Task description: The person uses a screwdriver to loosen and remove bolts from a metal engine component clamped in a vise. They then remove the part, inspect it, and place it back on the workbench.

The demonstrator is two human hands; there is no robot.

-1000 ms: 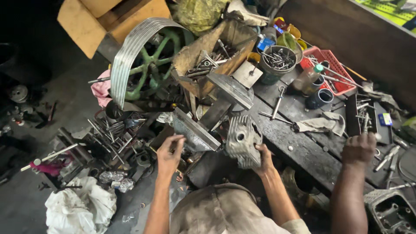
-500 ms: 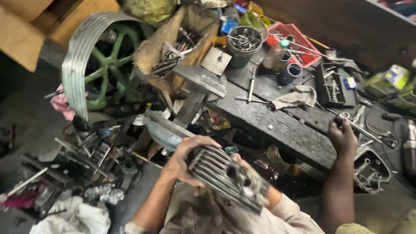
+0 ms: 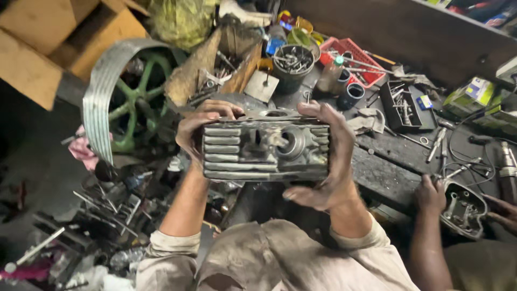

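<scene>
Engine head [image 3: 266, 145], finned grey cast metal with round ports, held above the cluttered bench [image 3: 388, 161], left hand [image 3: 199, 126] and right hand [image 3: 328, 156] each clamped around an end.

A finned engine casting [image 3: 266, 145] is held up between the left hand [image 3: 202, 129] and right hand [image 3: 328, 156], above the desk [image 3: 385, 172]. A belt wheel [image 3: 121, 91] is set to its left. Behind it a tin of bolts [image 3: 291, 62] is placed, with a tray [image 3: 353, 59] to the right. Far right, another person's hand [image 3: 431, 194] is rested on a cover [image 3: 463, 210]
</scene>
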